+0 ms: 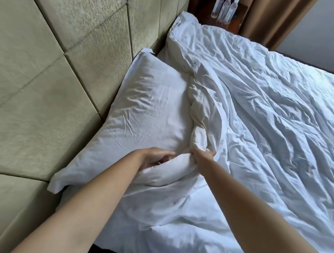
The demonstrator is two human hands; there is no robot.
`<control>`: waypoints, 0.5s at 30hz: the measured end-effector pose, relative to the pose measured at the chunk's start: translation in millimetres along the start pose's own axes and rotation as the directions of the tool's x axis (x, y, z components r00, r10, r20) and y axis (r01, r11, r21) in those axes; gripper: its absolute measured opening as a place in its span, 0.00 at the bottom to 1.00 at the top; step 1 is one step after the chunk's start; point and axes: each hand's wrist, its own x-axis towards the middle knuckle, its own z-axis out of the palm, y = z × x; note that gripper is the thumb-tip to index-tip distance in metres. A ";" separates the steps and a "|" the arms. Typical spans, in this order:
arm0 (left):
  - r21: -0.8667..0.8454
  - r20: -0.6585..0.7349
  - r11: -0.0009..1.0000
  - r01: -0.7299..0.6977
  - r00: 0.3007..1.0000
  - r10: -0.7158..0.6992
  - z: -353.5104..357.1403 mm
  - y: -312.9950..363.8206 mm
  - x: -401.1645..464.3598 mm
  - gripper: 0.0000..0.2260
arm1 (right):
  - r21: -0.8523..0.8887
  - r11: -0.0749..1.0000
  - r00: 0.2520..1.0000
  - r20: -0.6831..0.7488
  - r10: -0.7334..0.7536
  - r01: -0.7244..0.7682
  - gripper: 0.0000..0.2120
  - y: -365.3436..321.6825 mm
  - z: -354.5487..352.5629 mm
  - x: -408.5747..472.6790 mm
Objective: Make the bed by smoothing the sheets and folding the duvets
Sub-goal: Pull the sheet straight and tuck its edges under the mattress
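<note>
A crumpled white duvet (267,121) covers most of the bed, its top edge bunched into a twisted roll beside the near pillow (149,106). My left hand (153,157) grips the bunched duvet edge at the pillow's lower corner, fingers curled into the fabric. My right hand (203,154) grips the same roll just to the right, fingers buried in the folds. A second pillow (183,37) lies further along the headboard, partly under the duvet.
A padded green headboard (59,73) fills the left side. At the far end stands a wooden nightstand (236,20) with three water bottles (225,9). A brown curtain (278,20) hangs beside it. A dark floor strip shows at the bottom.
</note>
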 end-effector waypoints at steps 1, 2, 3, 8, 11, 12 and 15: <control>-0.018 -0.109 0.999 -0.042 0.993 0.039 0.2 0.7 3.0 0.12 | 0.057 0.998 1.000 -0.011 0.018 -0.017 0.35 0.0 -3.1 -2.4; 0.002 -0.203 0.997 -0.081 0.976 0.080 0.1 0.7 7.6 0.08 | 0.101 0.995 0.999 -0.034 0.012 -0.009 0.34 0.1 -7.0 -3.5; 0.059 -0.249 0.994 -0.094 0.963 0.106 1.7 1.8 9.5 0.04 | 0.111 0.994 0.998 -0.065 0.002 0.005 0.35 0.4 -8.6 -5.4; 0.249 -0.145 0.968 -0.024 0.988 0.062 32.7 8.7 0.8 0.05 | -0.088 0.979 0.971 -0.139 -0.197 0.186 0.24 8.0 -26.5 -17.7; 0.241 -0.155 0.970 -0.016 0.986 0.055 54.8 8.9 -12.6 0.04 | -0.130 0.957 0.953 -0.121 -0.276 0.261 0.17 16.6 -48.9 -22.8; 0.205 -0.166 0.979 -0.011 0.985 0.046 60.6 7.0 -17.8 0.04 | -0.121 0.949 0.943 -0.129 -0.307 0.292 0.15 20.1 -57.2 -24.5; 0.070 -0.145 0.997 0.035 0.989 -0.025 78.5 -0.1 -34.0 0.11 | -0.081 0.909 0.891 -0.181 -0.417 0.409 0.10 30.3 -81.2 -40.9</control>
